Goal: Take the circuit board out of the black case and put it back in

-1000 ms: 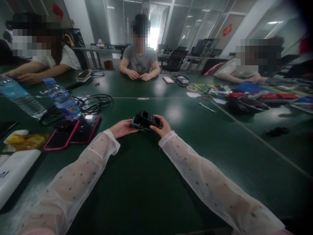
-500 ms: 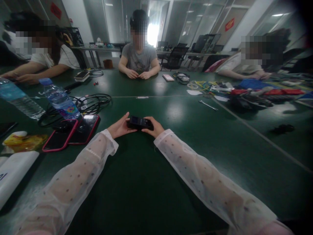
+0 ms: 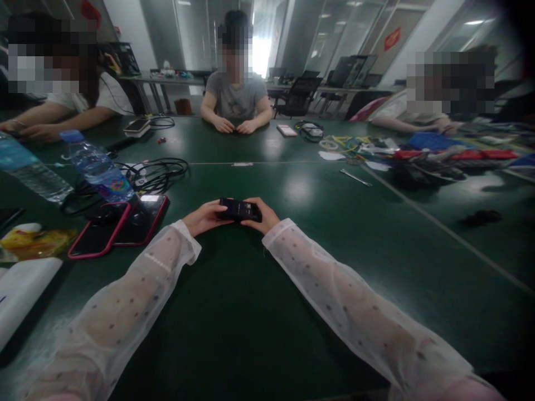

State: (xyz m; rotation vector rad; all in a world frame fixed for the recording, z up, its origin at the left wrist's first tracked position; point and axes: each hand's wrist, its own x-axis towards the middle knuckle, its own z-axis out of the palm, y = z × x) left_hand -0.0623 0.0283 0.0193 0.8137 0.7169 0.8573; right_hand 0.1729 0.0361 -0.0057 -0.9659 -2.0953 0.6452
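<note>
A small black handheld device (image 3: 237,210) with a dark screen and small light marks is held between my two hands over the green table. My left hand (image 3: 206,218) grips its left end, thumb on the top face and fingers along the near side and below. Around the right end, my right hand (image 3: 264,215) is closed, with the thumb on the near edge and the index finger over the far edge. Its exact kind and its underside cannot be made out. Sheer dotted sleeves cover both my forearms.
To the left lie two red-edged phones (image 3: 98,231), water bottles (image 3: 98,170), coiled black cable (image 3: 167,171) and a white box (image 3: 27,298). A wrench (image 3: 355,177) and a pile of cables and tools (image 3: 443,159) are at right. Three people sit around the table.
My left thumb has come down from a raised position onto the device. The device's top face is now tilted more towards me. The view has shifted slightly.
</note>
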